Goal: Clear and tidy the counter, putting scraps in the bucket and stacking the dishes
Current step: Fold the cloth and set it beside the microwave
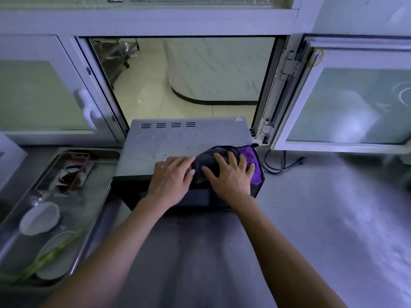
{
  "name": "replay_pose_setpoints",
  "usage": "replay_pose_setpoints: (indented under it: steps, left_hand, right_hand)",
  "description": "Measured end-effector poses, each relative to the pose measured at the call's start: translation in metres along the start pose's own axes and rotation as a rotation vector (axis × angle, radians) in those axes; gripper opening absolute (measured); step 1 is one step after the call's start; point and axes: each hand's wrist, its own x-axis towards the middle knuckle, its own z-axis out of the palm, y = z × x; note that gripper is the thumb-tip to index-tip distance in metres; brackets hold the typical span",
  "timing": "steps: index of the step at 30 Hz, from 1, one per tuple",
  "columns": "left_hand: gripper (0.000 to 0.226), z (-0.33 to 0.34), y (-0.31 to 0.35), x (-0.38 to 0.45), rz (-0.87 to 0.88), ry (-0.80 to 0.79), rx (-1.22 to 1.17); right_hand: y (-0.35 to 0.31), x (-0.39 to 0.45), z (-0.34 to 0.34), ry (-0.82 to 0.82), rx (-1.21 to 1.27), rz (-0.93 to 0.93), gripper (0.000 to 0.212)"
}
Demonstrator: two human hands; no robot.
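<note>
— Both forearms reach over the table [333, 218]. What are the hands doing?

— The left hand [171, 176] lies flat, fingers straight, at the cloth's edge. The right hand [229, 174] presses spread fingers on the cloth [251, 161]. Neither grips anything.

— Why there?

— I'd guess they're wiping the oven [178, 141]; its grey top shows specks.

— And the cloth?

— Dark, bunched, one purple corner hanging over the oven's right front edge.

— The dishes?

— In the tray [97, 210] to the left: a white bowl [40, 218], a plate [55, 256] with a green stalk [51, 256] across it, and a red-stained dish [66, 172] behind. Not stacked yet. I see no bucket.
</note>
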Motion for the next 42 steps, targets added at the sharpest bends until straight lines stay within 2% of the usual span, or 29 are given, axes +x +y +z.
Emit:
replay_pose_setpoints:
  steps: [12, 26, 30, 37, 42]
  left_hand:
    - [0.038, -0.016, -0.065, -0.012, -0.079, 0.01, 0.011]
    - [0.03, -0.031, -0.189, -0.05, -0.14, 0.06, -0.044]
    - [0.034, -0.032, -0.207, -0.055, -0.138, 0.019, -0.064]
    - [0.032, -0.022, -0.194, -0.05, -0.098, 0.007, -0.091]
    - [0.025, -0.015, -0.163, -0.035, -0.02, 0.047, -0.062]
  right_hand:
    - [-0.042, 0.025, 0.006, -0.098, -0.029, -0.006, 0.082]
    - [-0.178, 0.037, 0.054, -0.127, -0.051, -0.128, 0.085]
    - [-0.207, 0.039, 0.064, -0.124, -0.042, -0.154, 0.085]
    - [-0.192, 0.039, 0.059, -0.116, -0.018, -0.154, 0.084]
    - [-0.152, 0.033, 0.046, -0.074, -0.024, -0.093, 0.083]
